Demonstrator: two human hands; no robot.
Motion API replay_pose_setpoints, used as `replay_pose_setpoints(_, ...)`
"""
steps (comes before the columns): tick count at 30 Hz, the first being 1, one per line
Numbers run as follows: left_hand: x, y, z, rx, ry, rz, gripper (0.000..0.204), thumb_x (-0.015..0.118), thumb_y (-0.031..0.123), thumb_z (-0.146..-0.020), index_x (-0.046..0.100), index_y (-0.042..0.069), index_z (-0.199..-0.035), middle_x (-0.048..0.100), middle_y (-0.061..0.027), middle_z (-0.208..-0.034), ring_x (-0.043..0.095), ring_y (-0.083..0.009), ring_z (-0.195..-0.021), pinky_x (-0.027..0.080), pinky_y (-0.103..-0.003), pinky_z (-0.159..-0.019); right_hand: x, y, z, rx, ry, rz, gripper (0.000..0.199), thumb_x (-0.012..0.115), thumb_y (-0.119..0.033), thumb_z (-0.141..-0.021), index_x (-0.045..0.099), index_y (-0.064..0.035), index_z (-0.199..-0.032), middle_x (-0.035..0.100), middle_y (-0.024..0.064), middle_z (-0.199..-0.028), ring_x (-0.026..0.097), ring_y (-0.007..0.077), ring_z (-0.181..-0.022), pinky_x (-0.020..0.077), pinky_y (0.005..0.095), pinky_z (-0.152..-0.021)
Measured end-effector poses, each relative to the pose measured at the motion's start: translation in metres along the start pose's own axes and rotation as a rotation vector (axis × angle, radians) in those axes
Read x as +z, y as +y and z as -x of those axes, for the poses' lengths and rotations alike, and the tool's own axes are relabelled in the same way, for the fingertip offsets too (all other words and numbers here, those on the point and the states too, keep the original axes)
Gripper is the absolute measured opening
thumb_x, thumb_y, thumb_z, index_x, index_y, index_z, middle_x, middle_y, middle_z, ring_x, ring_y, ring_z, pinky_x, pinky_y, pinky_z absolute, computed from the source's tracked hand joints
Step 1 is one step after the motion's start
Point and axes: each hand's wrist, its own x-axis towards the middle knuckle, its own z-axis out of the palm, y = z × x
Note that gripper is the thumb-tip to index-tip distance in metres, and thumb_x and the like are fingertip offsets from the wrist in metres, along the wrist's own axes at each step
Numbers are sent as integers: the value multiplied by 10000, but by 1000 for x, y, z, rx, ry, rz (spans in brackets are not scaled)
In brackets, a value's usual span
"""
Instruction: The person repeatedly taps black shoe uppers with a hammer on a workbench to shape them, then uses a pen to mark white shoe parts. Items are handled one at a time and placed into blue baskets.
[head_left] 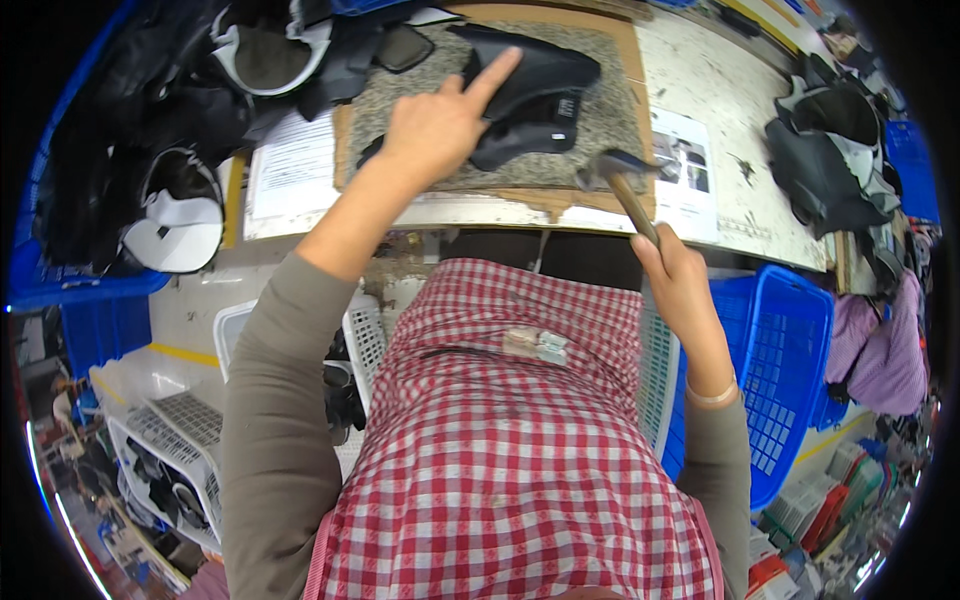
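A black shoe upper [545, 72] lies on a speckled stone slab [618, 115] at the far side of my bench. My left hand [437, 128] rests on its left part, index finger stretched out along the black material and the fingers apart. The lower fingers are partly hidden. In my right hand [676, 275] the wooden handle of a hammer [630, 205] is gripped. The hammer's head is raised near the slab's near right corner, apart from the shoe upper.
Black and white shoe uppers pile up at the left [175, 215] and at the right [830, 150]. Printed sheets [290, 170] lie on the white bench [745, 165]. A blue basket [790, 380] stands at right below it, a white basket [365, 335] at left.
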Motion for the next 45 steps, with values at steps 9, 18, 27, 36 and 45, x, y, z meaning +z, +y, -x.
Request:
replay_pose_setpoints(9,13,6,11,-116,69,100,781,611,455,-997,162,413,-1635,740,-197,-1102,716,-460,-796,557,-550,-691,32,4,-98,-345,43,327,207,593,-255,-1007,677,-76,-1066,689,201,-855,704,399,-750,556,485,-621)
replay_pose_setpoints(18,17,-25,5,40,39,537,624,459,91,-1096,241,267,-1653,440,-213,-1593,472,-355,-1445,402,-384,-1107,24,-14,-102,-236,-139,120,428,553,-405,-1040,620,17,-1033,663,204,-693,683,447,-699,544,530,-625)
replay_pose_setpoints(27,37,-42,9,-75,-8,397,641,466,128,-1104,192,282,-1663,432,-227,-1589,527,-368,-1380,453,-388,-1027,41,-16,-88,-282,-111,111,438,557,-404,-1039,636,26,-1012,684,202,-719,694,440,-747,548,529,-664)
replay_pose_setpoints(36,-98,-62,-64,488,-106,-466,488,513,56,-953,592,77,-1434,612,-159,-1420,515,-352,-1393,355,-503,-1182,4,-45,-50,-348,-42,27,465,566,-441,-1024,683,7,-998,721,208,-828,707,437,-820,554,546,-728)
replay_pose_setpoints(45,-46,6,-50,415,-46,528,874,726,236,-856,324,43,-1608,311,-194,-1664,260,-383,-1546,174,-483,-1262,1,5,-50,-166,-68,94,481,547,-424,-1046,649,41,-977,704,212,-778,704,429,-794,556,515,-700)
